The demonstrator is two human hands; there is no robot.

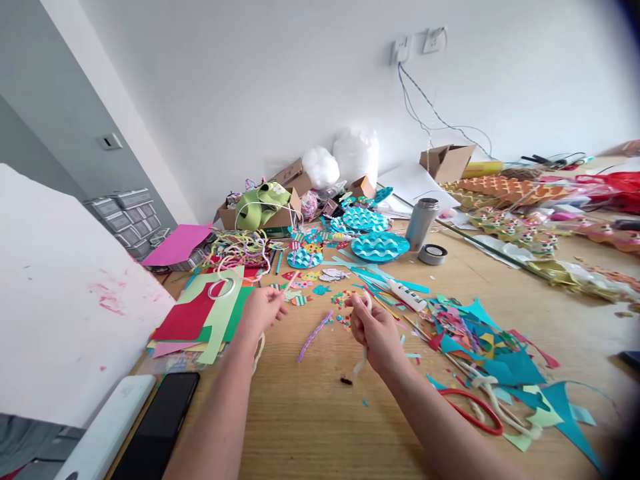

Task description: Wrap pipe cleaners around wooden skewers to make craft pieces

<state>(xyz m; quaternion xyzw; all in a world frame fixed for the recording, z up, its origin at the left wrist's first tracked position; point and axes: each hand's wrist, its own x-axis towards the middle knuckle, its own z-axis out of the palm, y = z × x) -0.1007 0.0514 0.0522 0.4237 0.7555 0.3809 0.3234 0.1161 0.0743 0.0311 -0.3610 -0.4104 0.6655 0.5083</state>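
Observation:
My left hand [261, 311] is closed on a thin wooden stick [292, 283] that points up and away. Beneath its wrist a loop of pale cord [259, 352] shows; whether this cord reaches into the fingers is hidden. My right hand [374, 333] pinches a white cord [369, 301], whose end dangles below the palm. On the table between both hands lies a twisted purple cord [314, 337]. Small colourful paper dots [344, 300] are scattered just beyond it, with paper fish [299, 301] near the left fingertips. A small dark piece [346, 381] lies nearer to me.
Stacked coloured paper [190, 310] and a black phone [160, 427] lie left. Blue wavy paper plates [380, 247], a steel flask [423, 223] and its lid [433, 254] stand farther back. A white glue tube [407, 295], paper scraps [515, 367] and red-handled scissors [475, 412] lie right.

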